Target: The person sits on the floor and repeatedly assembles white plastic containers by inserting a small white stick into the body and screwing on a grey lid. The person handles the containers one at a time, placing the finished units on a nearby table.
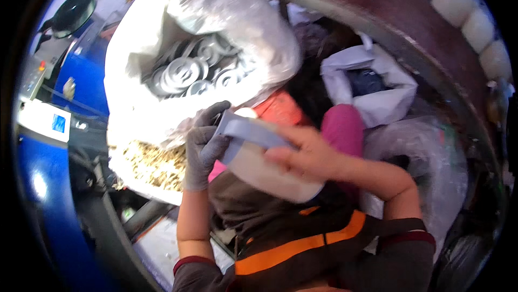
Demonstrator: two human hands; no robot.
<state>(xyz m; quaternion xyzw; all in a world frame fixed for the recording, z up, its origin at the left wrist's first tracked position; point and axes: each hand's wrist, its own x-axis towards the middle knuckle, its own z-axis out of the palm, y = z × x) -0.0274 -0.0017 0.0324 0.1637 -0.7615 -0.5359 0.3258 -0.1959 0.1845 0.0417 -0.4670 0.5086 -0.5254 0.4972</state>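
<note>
Biggest first: a white plastic-lined sack [124, 49] in front, to the L, w/ lots of grey rings [183, 73] inside. Then the dark apron [302, 227] w/ its orange stripe, a clear bag [431, 151] to the R, and a smaller white sack [334, 68] w/ dark contents. Next, the grey-and-beige piece [270, 170], held up btwn both hands over the apron, near the big sack's near side. R hand [310, 154], bare and blurred, lies across the piece's R side, thumb and fingers apart; can't tell if they're pressing. L hand [202, 151], in a grey glove, has thumb and fingers clamped on the upper-L corner.

To handle it well, I'd keep the L grip firm as the anchor, R pressure light & even so the wall (prob. thin) doesn't flex, and fingertips off the edge.

Long axis runs diag., upper L to lower R; grey band along the far/upper edge, rounded beige end pointing lower R, toward the wearer's lap.
</note>
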